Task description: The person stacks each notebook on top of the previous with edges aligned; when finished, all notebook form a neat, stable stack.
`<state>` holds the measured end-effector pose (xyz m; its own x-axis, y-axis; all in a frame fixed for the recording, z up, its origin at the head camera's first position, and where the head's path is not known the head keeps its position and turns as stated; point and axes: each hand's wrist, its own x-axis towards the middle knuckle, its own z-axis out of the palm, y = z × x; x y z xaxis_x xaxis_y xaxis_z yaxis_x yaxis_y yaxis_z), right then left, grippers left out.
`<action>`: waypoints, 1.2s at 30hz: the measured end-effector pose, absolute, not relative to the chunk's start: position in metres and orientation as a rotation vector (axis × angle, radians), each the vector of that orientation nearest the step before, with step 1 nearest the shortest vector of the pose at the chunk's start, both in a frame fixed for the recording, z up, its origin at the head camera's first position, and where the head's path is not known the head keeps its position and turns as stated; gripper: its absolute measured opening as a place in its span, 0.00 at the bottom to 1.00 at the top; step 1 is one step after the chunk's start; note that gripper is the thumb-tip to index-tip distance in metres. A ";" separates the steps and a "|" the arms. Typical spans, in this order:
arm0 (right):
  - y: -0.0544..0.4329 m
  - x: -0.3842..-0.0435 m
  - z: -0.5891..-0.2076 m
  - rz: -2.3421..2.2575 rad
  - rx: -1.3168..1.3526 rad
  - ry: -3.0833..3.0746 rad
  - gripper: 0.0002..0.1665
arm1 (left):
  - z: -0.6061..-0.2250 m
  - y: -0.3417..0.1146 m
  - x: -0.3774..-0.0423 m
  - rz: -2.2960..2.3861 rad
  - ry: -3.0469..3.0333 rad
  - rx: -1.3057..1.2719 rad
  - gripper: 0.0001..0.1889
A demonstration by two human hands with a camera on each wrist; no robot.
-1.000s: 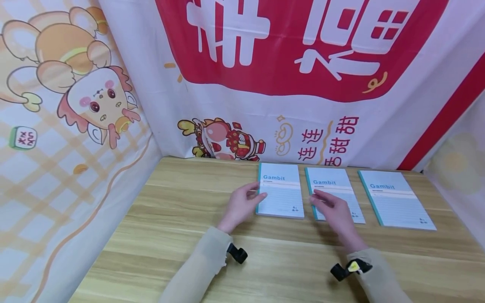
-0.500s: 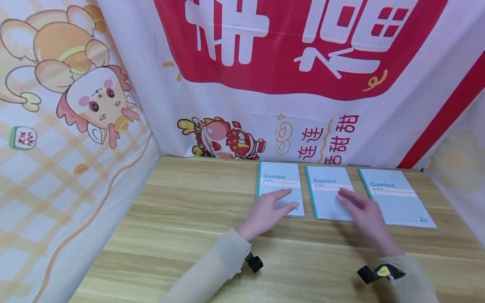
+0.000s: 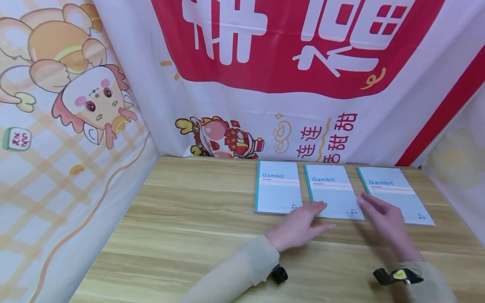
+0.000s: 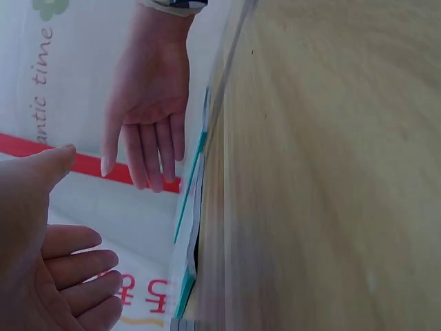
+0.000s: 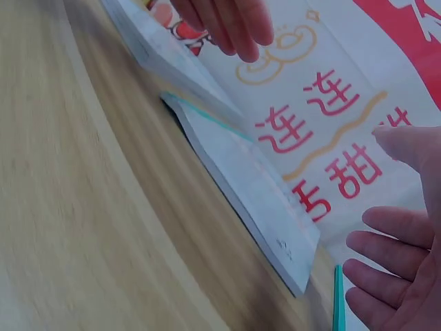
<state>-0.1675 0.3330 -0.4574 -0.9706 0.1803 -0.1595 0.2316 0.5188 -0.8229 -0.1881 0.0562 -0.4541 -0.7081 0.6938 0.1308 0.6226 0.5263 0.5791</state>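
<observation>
Three white notebooks with teal spines lie in a row along the back of the table: the left notebook (image 3: 279, 189), the middle notebook (image 3: 333, 195) and the right notebook (image 3: 398, 193). My left hand (image 3: 297, 225) hovers by the front edges of the left and middle notebooks, fingers extended and thumb apart, holding nothing. Over the gap between the middle and right notebooks is my right hand (image 3: 386, 219), its fingers loosely extended and nothing in it. In the right wrist view the middle notebook (image 5: 241, 186) lies flat, apart from the right fingers (image 5: 386, 255).
The wooden table (image 3: 182, 219) extends in front and to the left. A printed cloth (image 3: 227, 97) hangs right behind the notebooks, and another patterned cloth (image 3: 125, 185) borders the left side. Black wrist cameras sit on both cuffs.
Both hands have moved rightward: the left from beside the left notebook to the middle one's front edge, the right from the middle notebook to the right one's near side. The notebooks stay put.
</observation>
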 end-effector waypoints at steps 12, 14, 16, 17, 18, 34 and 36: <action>0.349 -0.164 -0.465 -1.054 0.110 2.790 0.52 | -0.466 0.089 -0.190 0.570 2.783 1.148 0.41; 0.346 -0.164 -0.467 -1.021 0.027 2.798 0.51 | -0.467 0.090 -0.191 0.524 2.804 1.124 0.41; 0.344 -0.165 -0.470 -0.987 -0.039 2.811 0.50 | -0.468 0.091 -0.192 0.491 2.806 1.097 0.41; 0.343 -0.165 -0.471 -0.968 -0.058 2.811 0.50 | -0.468 0.092 -0.192 0.480 2.801 1.086 0.41; 0.342 -0.165 -0.473 -0.944 -0.074 2.819 0.50 | -0.468 0.092 -0.193 0.469 2.790 1.073 0.41; 0.334 -0.158 -0.478 -0.765 -0.136 2.899 0.52 | -0.469 0.097 -0.186 0.207 2.767 1.059 0.44; 0.333 -0.156 -0.479 -0.748 -0.135 2.896 0.52 | -0.469 0.096 -0.185 0.186 2.764 1.067 0.44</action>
<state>-0.1559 0.3332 -0.4788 -0.9851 -0.1235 -0.1195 -0.0502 0.8719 -0.4871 -0.1849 0.0960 -0.4687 -0.7289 0.6749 -0.1153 0.6533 0.7359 0.1777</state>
